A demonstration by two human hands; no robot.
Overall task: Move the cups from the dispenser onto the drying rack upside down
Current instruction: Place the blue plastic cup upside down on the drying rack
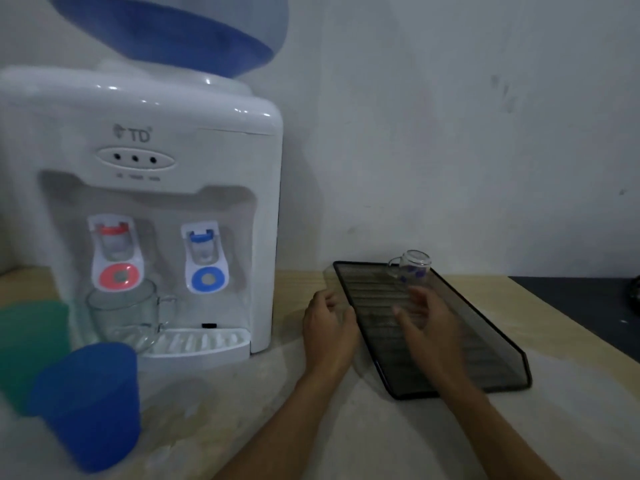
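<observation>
A white water dispenser point(166, 202) stands at the left. A clear glass mug point(128, 313) sits upright on its drip tray point(207, 344) under the red tap. The black mesh drying rack point(491, 362) lies on the counter to the right. At the rack's far end a small glass cup with purple dots point(414, 268) stands upside down. My right hand point(429, 327) hovers over the rack just in front of that cup, fingers spread and blurred, holding nothing. My left hand point(329, 327) is at the rack's left rim with its fingers loosely curled and nothing visible in it.
A blue plastic cup point(90, 403) and a green one point(31, 351) stand close at the front left of the dispenser. A blue water bottle point(180, 26) tops the dispenser. The wall is right behind the rack. A dark surface point(581, 306) adjoins the wooden counter at the right.
</observation>
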